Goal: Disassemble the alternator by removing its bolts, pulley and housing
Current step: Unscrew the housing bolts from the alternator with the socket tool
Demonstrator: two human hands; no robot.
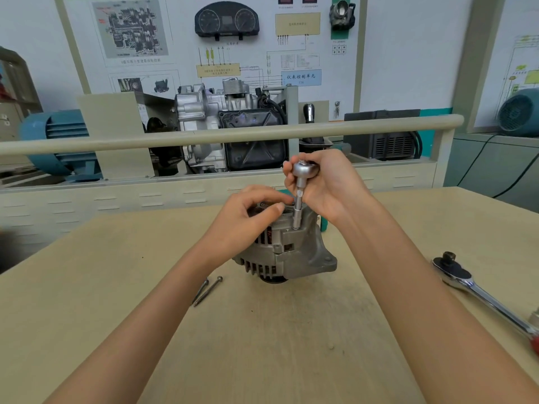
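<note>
Right hand gripping the silver socket driver upright on a housing bolt; left hand curled round the grey cast alternator at centre frame. Best kept plumb, seated, alternator steadied on the desk.

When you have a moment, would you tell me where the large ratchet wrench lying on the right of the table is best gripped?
Probably by its bare shaft, from above. The ratchet wrench lies flat on the table, head pointing away, its long polished shaft running toward the near right edge. Fingers curled across the mid-shaft get a narrow, even section; the head end is bulkier, and the handle end is cut off by the frame.
</note>
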